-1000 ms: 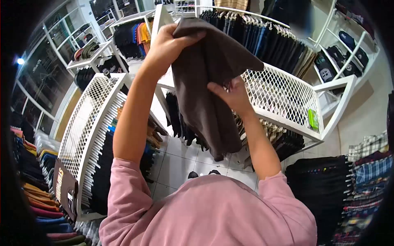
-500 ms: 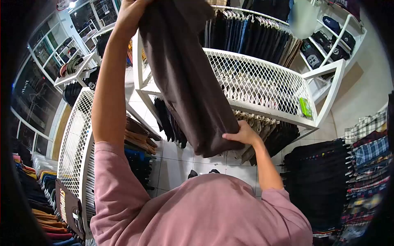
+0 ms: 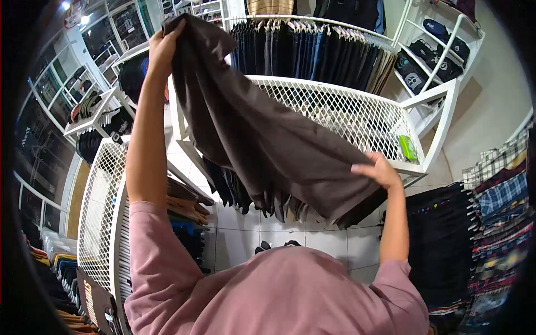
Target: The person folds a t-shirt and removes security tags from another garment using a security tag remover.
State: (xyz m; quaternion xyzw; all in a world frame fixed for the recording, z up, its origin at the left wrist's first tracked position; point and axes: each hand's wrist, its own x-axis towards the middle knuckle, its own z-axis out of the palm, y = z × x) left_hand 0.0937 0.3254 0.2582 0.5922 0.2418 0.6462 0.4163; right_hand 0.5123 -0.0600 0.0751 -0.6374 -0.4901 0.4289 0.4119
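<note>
A pair of dark brown trousers (image 3: 268, 128) hangs stretched between my two hands, slanting from upper left to lower right. My left hand (image 3: 163, 49) is raised high and closed on the upper end of the cloth. At the lower end, my right hand (image 3: 382, 170) grips the edge near the leg hems, thumb on top. The fabric sags in folds in front of a white mesh rack (image 3: 346, 111) and covers its left part. Some fingers of the right hand are hidden behind the cloth.
A bright green packet (image 3: 408, 148) lies on the mesh rack. Behind it, jeans (image 3: 296, 53) hang in a row. Black trousers (image 3: 438, 245) and plaid shirts (image 3: 505, 204) hang on the right. Another mesh rack (image 3: 103, 195) stands at left, beside hanging clothes. Caps (image 3: 430, 56) sit on wall shelves.
My right hand has moved right and slightly up, spreading the lower end of the trousers outward. My left hand has shifted left and lower in view. The camera view has shifted slightly.
</note>
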